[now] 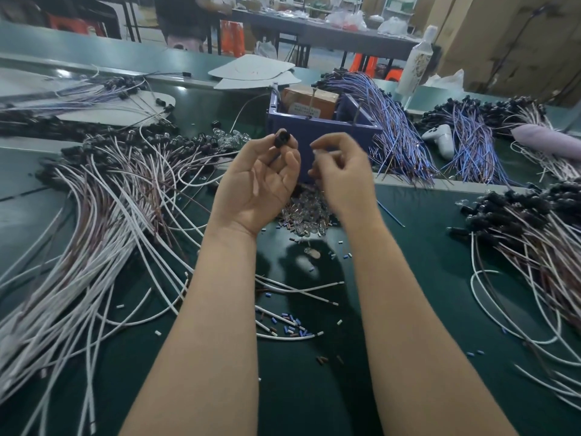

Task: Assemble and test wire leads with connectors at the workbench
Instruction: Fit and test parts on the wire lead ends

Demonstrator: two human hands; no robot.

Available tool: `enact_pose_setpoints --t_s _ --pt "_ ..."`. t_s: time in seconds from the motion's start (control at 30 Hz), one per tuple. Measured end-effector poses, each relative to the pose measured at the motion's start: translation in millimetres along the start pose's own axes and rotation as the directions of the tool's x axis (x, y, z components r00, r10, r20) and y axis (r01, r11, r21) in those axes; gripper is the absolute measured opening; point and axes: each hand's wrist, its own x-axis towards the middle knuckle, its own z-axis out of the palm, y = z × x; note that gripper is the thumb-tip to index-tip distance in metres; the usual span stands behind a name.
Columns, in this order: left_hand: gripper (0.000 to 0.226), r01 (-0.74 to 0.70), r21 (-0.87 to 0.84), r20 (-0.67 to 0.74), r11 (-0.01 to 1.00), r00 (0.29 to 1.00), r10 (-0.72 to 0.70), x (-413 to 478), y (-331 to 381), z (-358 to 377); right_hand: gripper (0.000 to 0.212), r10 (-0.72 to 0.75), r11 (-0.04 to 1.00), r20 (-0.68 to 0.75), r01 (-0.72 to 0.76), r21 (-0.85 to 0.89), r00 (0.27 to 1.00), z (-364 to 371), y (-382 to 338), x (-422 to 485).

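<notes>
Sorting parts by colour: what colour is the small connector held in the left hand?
The connector is black; head view.

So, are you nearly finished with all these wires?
Not nearly. Many leads already wear black ends, like the heap on the right. The left hand pinches one black connector; the right hand is too blurred to tell what it holds. Still waiting: the clear parts pile and bare white wires near the arms.
</notes>
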Motion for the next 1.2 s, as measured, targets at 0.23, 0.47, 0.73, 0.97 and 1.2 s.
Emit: enact_pose_setpoints --t_s 0.23,0.47,0.73,0.97,1.2 --pt "0.013 -0.021 0.050 0.005 0.999 1.000 0.021 -0.3 -2.5 -0.8 0.027 -0.085 0.988 0.052 0.078 0.133 0.995 -31.1 -32.5 6.6" --pt "0.019 -0.050 0.233 -0.099 0.971 0.992 0.075 7.9 -6.2 -0.3 0.011 -0.161 0.957 0.187 0.200 -0.211 0.969 -17.3 -33.9 3.1" --pt "0.015 -0.117 0.408 -0.152 0.905 0.969 0.194 12.6 -14.7 8.0 0.009 -0.016 0.999 0.021 0.017 -0.038 1.000 -4.6 -19.7 6.9" --pt "0.013 -0.123 0.560 -0.215 0.819 0.934 0.287 12.3 -18.6 10.5 0.010 0.100 0.989 0.038 -0.103 0.102 0.994 1.0 -10.7 6.1" --pt "0.005 -0.084 0.521 -0.334 0.850 0.896 0.293 17.2 -25.3 11.5 0.013 0.121 0.979 -0.010 -0.117 0.168 0.993 7.9 -8.2 4.3"
